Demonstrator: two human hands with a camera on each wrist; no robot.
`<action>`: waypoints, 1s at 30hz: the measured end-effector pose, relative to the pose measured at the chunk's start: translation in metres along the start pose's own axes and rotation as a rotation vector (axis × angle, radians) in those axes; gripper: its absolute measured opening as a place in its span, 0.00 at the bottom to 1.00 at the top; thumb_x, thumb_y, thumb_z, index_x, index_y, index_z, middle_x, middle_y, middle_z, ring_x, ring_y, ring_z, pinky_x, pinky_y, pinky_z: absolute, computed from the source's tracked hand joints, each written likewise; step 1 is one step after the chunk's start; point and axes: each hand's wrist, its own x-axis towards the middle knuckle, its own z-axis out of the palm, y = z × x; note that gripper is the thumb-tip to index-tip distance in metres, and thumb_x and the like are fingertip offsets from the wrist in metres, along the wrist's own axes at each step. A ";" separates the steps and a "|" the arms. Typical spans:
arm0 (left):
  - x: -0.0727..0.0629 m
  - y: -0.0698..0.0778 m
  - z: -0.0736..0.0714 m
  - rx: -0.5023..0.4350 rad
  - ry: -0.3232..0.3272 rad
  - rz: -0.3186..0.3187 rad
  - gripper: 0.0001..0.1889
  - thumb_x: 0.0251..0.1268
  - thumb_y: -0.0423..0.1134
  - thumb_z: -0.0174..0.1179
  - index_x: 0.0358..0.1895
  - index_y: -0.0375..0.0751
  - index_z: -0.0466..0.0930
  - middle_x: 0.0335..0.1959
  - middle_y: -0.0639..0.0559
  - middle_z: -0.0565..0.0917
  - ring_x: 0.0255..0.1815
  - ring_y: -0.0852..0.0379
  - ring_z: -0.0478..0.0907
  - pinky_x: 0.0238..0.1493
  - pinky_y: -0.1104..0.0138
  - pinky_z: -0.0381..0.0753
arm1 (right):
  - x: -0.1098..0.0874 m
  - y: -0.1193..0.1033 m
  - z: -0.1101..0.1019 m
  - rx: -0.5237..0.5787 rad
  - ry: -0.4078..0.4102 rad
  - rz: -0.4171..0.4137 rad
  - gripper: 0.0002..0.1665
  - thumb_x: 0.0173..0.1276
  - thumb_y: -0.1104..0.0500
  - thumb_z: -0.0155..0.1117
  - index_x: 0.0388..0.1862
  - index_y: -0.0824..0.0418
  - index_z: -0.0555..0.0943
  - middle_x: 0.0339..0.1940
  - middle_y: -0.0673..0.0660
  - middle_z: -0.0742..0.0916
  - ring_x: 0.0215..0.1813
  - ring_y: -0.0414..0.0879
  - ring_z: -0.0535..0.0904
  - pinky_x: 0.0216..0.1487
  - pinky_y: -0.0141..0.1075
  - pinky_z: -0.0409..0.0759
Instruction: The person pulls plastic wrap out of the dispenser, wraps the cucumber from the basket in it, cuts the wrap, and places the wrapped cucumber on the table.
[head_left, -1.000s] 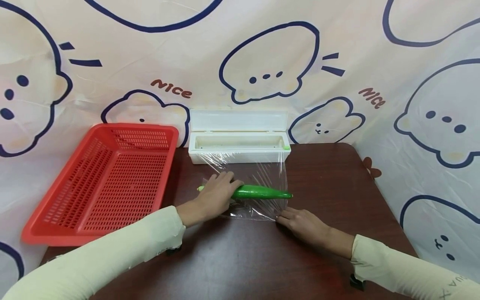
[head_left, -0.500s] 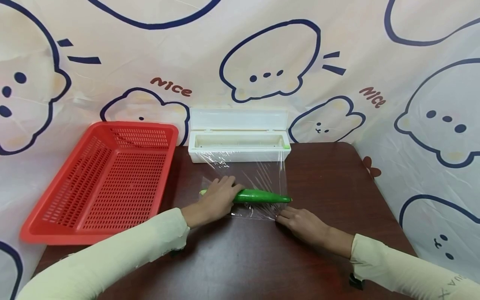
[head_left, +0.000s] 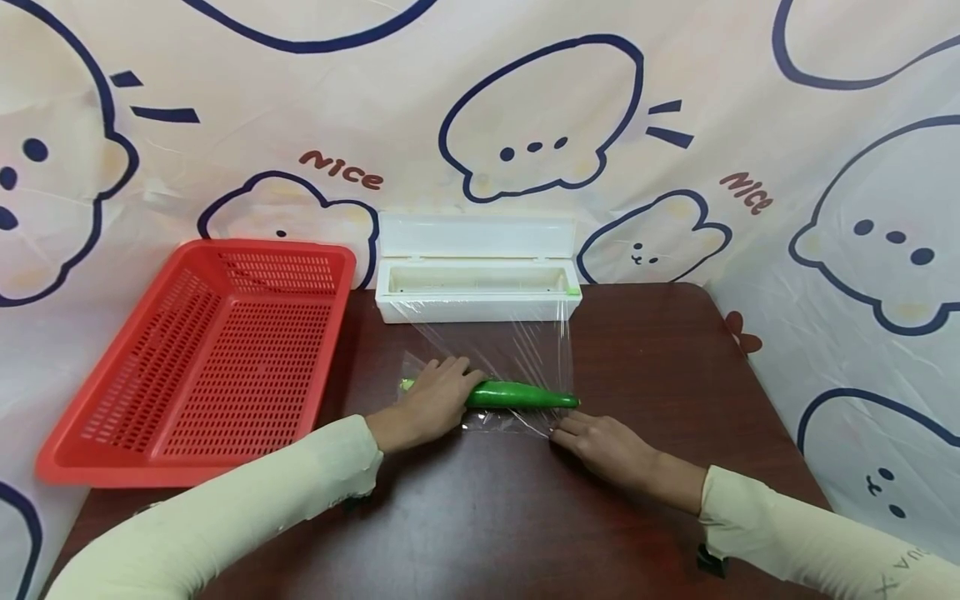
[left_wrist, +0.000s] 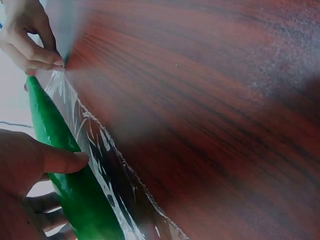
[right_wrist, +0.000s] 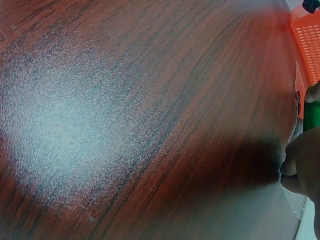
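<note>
Bench (head_left: 480, 525). Open white box (head_left: 480, 312). Clear film (head_left: 517, 342) runs from box; green vegetable (head_left: 517, 394) lies across it. Left hand (head_left: 433, 398): fingers curled round vegetable. Right hand (head_left: 603, 446): fingers pinched together on film's near corner. Judgement: hold corner taut, vegetable square, lest creases spread.

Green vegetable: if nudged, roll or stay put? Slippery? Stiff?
The green vegetable would probably roll, perhaps in an arc: it looks round and narrows toward the end near the right hand. It may be slick, since it looks smooth with shiny highlights. Likely fairly stiff: no dent or bend shows where the left hand holds it.
</note>
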 end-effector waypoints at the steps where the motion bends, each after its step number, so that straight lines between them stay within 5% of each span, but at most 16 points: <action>1: 0.000 0.000 0.001 -0.001 -0.003 0.000 0.21 0.57 0.27 0.65 0.57 0.42 0.81 0.45 0.46 0.82 0.47 0.47 0.80 0.42 0.57 0.74 | 0.000 0.000 0.000 -0.001 0.001 0.000 0.17 0.57 0.71 0.72 0.45 0.62 0.84 0.42 0.53 0.88 0.46 0.44 0.85 0.39 0.35 0.87; 20: -0.001 0.001 0.007 0.096 -0.004 -0.012 0.16 0.65 0.30 0.62 0.54 0.41 0.73 0.46 0.47 0.81 0.48 0.47 0.80 0.44 0.56 0.78 | 0.001 0.002 0.001 0.005 0.014 0.001 0.16 0.56 0.72 0.69 0.44 0.60 0.83 0.38 0.52 0.86 0.43 0.43 0.84 0.34 0.33 0.85; 30: -0.006 0.001 0.007 0.147 -0.029 0.042 0.15 0.65 0.26 0.61 0.51 0.43 0.71 0.43 0.49 0.76 0.44 0.51 0.76 0.38 0.61 0.73 | 0.001 0.002 0.001 0.008 0.012 0.002 0.12 0.61 0.71 0.65 0.43 0.59 0.82 0.39 0.51 0.86 0.43 0.42 0.84 0.32 0.32 0.84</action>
